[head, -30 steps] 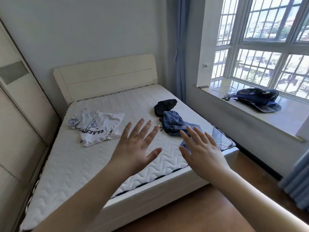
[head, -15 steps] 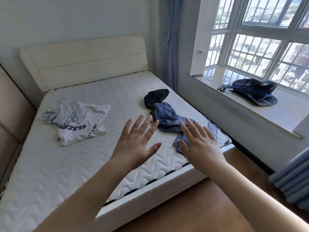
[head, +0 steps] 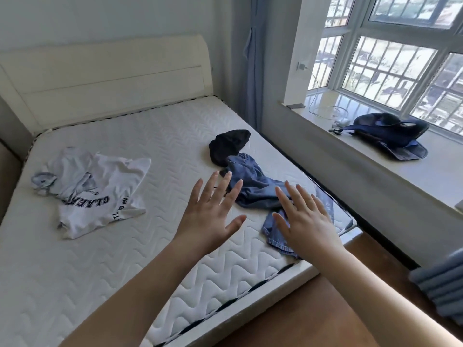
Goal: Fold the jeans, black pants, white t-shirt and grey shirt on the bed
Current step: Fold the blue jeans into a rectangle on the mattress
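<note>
Both hands are held out over the bed (head: 75, 284) with the fingers spread, and they hold nothing. The left hand (head: 209, 216) is beside the jeans (head: 253, 186), and the right hand (head: 307, 221) is in front of them. The black pants (head: 226, 146) touch the jeans at the far side. The white t-shirt (head: 105, 196) lies partly over the grey shirt (head: 62, 171), near the left edge.
</note>
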